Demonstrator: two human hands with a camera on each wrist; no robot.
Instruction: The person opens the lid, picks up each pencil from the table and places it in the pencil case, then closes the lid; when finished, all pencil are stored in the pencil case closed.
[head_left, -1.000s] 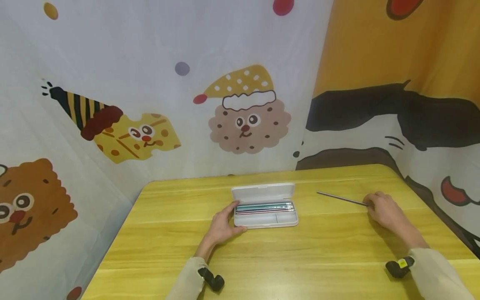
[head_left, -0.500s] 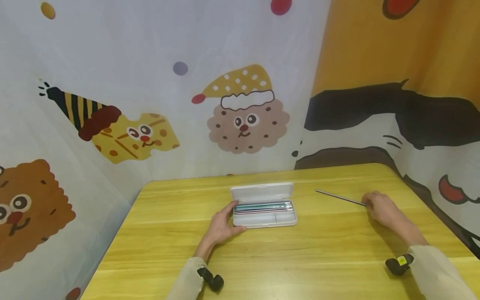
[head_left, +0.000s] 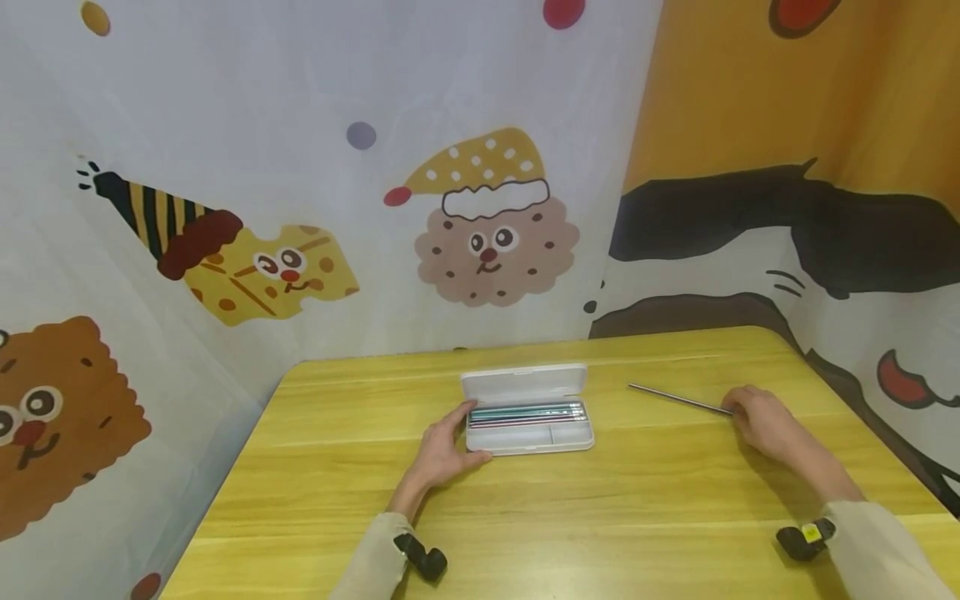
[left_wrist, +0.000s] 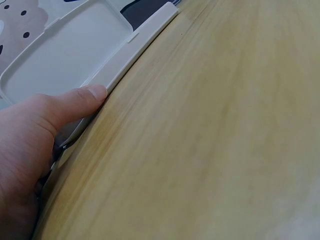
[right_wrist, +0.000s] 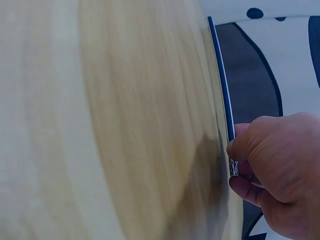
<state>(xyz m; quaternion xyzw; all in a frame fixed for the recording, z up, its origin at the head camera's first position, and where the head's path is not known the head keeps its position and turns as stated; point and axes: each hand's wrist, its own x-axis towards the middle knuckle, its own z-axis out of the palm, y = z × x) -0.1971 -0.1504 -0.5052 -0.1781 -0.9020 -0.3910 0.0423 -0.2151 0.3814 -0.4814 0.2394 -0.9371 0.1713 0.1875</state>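
Observation:
An open white pencil case (head_left: 510, 442) stands on the table, its hinged lid (head_left: 525, 382) tipped up at the back. Several pencils (head_left: 525, 413) in green, dark and red tones lie side by side in its long rear compartment. My left hand (head_left: 439, 450) holds the case by its left end, thumb along the front wall and fingers toward the back corner; the left wrist view shows the thumb (left_wrist: 82, 102) pressed to the front edge. To the right, my right hand (head_left: 765, 423) pinches a dark pencil (head_left: 678, 398) near its metal-capped end (right_wrist: 233, 167). Its other end points left toward the case.
The yellow wood-grain table (head_left: 600, 517) reaches back to a cloth backdrop (head_left: 315, 100) printed with cartoon food figures. At the front of the case lies a bare tray compartment with a small divider (head_left: 552, 436). A black wrist camera (head_left: 422, 558) sits on the left sleeve.
The pencil in my right hand has shifted slightly left, its far end dipping a little in the last half second. My left hand and the case hold still.

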